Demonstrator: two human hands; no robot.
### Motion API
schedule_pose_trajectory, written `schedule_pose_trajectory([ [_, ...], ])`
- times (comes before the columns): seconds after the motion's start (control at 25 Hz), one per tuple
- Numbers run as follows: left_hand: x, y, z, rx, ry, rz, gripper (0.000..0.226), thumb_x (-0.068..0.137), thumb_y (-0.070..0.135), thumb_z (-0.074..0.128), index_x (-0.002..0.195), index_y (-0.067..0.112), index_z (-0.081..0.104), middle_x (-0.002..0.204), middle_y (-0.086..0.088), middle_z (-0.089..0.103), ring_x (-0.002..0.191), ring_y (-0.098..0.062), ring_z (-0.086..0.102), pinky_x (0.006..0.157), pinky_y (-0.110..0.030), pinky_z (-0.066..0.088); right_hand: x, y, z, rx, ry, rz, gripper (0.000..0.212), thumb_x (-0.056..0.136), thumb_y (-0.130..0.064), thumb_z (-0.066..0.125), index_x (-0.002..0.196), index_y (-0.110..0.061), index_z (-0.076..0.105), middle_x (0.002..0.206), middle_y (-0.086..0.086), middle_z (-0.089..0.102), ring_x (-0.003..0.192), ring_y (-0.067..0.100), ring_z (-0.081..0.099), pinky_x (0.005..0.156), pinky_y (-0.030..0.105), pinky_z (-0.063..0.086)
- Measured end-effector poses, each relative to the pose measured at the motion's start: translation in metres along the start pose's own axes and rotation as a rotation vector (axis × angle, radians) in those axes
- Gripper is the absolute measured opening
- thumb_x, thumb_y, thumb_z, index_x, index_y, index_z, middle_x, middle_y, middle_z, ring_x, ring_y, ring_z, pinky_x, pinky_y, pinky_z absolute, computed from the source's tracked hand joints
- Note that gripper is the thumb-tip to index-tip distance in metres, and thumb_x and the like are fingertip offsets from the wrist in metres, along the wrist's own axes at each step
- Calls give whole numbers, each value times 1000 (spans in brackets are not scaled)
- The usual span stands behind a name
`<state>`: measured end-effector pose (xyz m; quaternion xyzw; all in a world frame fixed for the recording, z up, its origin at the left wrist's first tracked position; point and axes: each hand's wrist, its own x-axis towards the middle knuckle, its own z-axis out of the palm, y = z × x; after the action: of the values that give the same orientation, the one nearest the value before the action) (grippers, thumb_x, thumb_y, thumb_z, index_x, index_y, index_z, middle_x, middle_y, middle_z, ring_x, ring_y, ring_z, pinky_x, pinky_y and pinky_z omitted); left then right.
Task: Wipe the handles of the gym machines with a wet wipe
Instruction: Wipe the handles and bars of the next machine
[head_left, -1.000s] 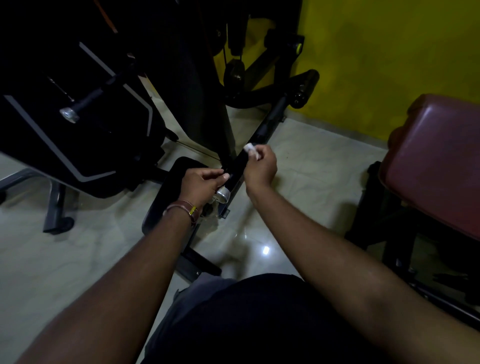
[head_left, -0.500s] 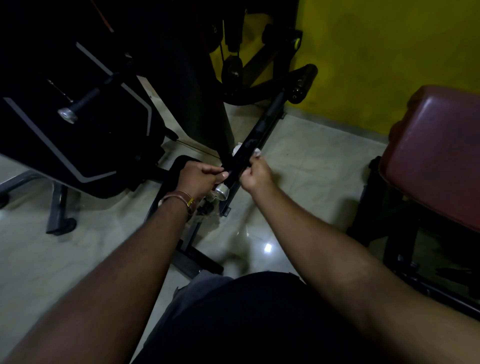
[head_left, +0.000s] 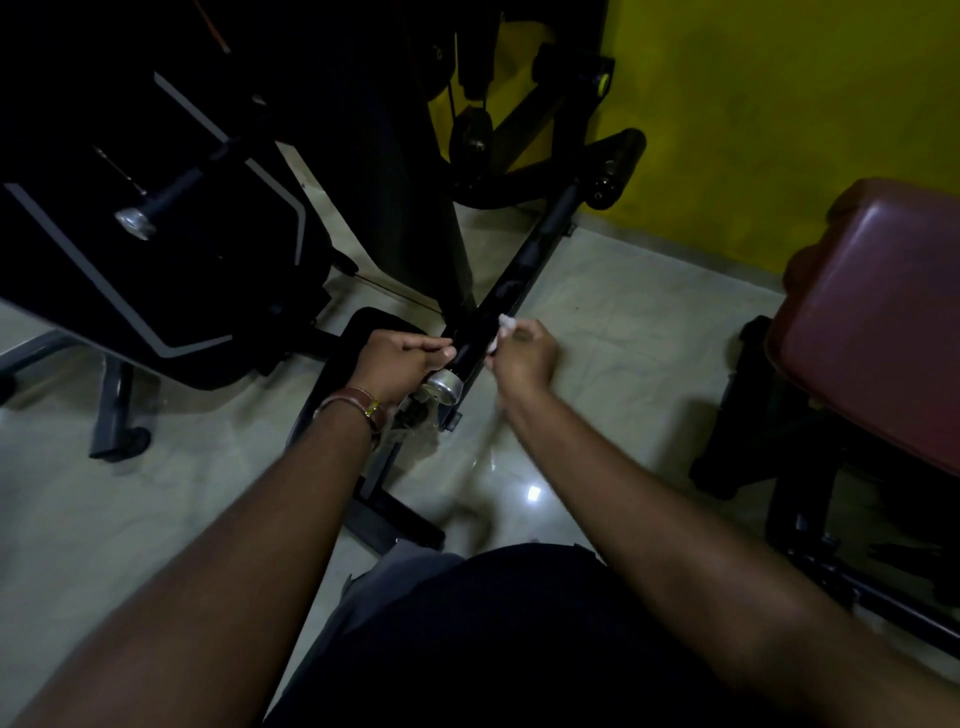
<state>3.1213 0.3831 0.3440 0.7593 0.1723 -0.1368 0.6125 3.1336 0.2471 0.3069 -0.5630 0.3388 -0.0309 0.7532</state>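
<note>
Dim room: black padded seat (head_left: 156, 270) with a second chrome-capped bar (head_left: 156, 205) at left, dark machine frame (head_left: 410, 156) centre, maroon bench pad (head_left: 878, 312) at right against a yellow wall (head_left: 779, 104), pale tiled floor (head_left: 623, 322) below. Left hand (head_left: 400, 358), band at wrist, curls around the near end of the black handle (head_left: 498, 306), just above its chrome cap (head_left: 444, 387). Right hand (head_left: 524, 353) pinches a white wipe (head_left: 506, 325) against the handle's right side.
</note>
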Motion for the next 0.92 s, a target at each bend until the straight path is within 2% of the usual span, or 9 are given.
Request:
schedule_pose_trajectory([
  [0.08, 2, -1, -1, -77, -15, -49, 15, 81, -1, 72, 91, 10, 76, 85, -10, 75, 73, -12, 69, 73, -23, 54, -32, 20, -17, -330, -86, -384, 8, 87, -16, 67, 82, -22, 68, 74, 2, 64, 64, 16, 58, 62, 30, 49],
  [0.2, 3, 1, 0, -193, 5, -85, 21, 74, -9, 68, 83, 7, 77, 80, -15, 74, 70, -20, 70, 66, -25, 56, -45, 17, -29, -721, -294, -950, 13, 86, -26, 65, 93, -21, 75, 83, 2, 57, 74, 16, 55, 59, 28, 42],
  [0.28, 5, -2, 2, -169, 39, -80, 23, 74, -10, 64, 84, 6, 78, 82, -15, 74, 72, -22, 70, 70, -29, 56, -21, -1, -24, -909, -355, -1124, 15, 90, -28, 61, 96, -26, 75, 83, 2, 52, 76, 20, 53, 55, 30, 42],
  [0.44, 9, -4, 4, -104, 69, -96, 19, 79, -4, 62, 85, 7, 77, 84, -15, 74, 78, -24, 69, 79, -35, 55, 33, -36, -18, -942, -137, -836, 14, 90, -34, 65, 95, -26, 76, 90, -3, 50, 80, 17, 55, 64, 31, 48],
  [0.6, 10, 9, 14, -14, 101, -37, 13, 73, -1, 65, 74, 6, 75, 74, -14, 71, 67, -21, 64, 71, -35, 53, 7, -22, -23, -891, -419, -1031, 15, 88, -24, 66, 91, -17, 78, 84, 1, 53, 72, 12, 53, 62, 21, 35],
  [0.68, 14, 17, 20, 29, 117, -64, 18, 72, -1, 61, 74, 9, 76, 79, -16, 73, 70, -24, 67, 72, -39, 56, 30, -39, -23, -935, -356, -994, 15, 88, -25, 67, 93, -17, 78, 86, 0, 54, 76, 13, 53, 62, 21, 32],
  [0.8, 19, 24, 30, 99, 158, -40, 29, 74, 1, 52, 69, 16, 76, 77, -7, 75, 79, -25, 72, 76, -37, 58, 69, -65, -16, -1007, -72, -777, 15, 91, -24, 63, 95, -16, 74, 93, 0, 55, 86, 20, 58, 65, 21, 31],
  [0.84, 19, 23, 32, 116, 165, -22, 30, 75, 1, 51, 69, 17, 76, 78, -5, 75, 82, -25, 72, 78, -36, 57, 66, -61, -12, -981, -63, -768, 12, 89, -24, 65, 93, -17, 74, 91, -1, 56, 85, 19, 59, 64, 21, 30],
  [0.92, 21, 21, 34, 161, 166, -15, 27, 77, 4, 54, 76, 15, 78, 85, -7, 76, 84, -22, 70, 82, -36, 56, 35, -38, -8, -931, -212, -872, 7, 83, -20, 71, 87, -18, 76, 86, -1, 57, 78, 10, 54, 60, 22, 27],
])
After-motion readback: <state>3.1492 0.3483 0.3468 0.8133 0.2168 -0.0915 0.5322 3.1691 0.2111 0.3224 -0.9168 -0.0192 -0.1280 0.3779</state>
